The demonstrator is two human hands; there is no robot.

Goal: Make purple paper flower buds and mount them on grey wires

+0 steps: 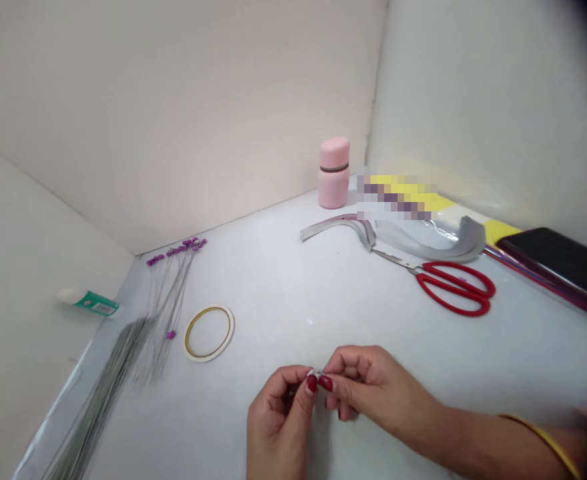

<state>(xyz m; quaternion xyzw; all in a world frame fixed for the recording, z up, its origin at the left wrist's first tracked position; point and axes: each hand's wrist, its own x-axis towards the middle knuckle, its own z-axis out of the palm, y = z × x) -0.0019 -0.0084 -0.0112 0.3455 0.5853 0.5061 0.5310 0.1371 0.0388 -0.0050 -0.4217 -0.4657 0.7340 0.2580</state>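
Near the bottom centre, a small whitish, silvery piece (315, 373) is pinched between the fingertips of both hands; its exact kind is too small to make out. My left hand (279, 413) holds it with thumb and forefinger, the other fingers curled. From the other side my right hand (373, 387) pinches it too, thumb tip against the left thumb. To the left lies a roll of white tape (233, 328), flat on the white table (273, 293). Beyond it are thin wire stems with purple tips (188, 247), and one more purple piece (171, 335) lies lower on the wires.
A thick bundle of grey-green wires (108, 387) runs along the left edge, beside a green-and-white tube (96, 303). Red-handled scissors (453, 287), curved silvery strips (423, 250) and a dark case (558, 260) lie right. A pink flask (333, 187) stands by the wall.
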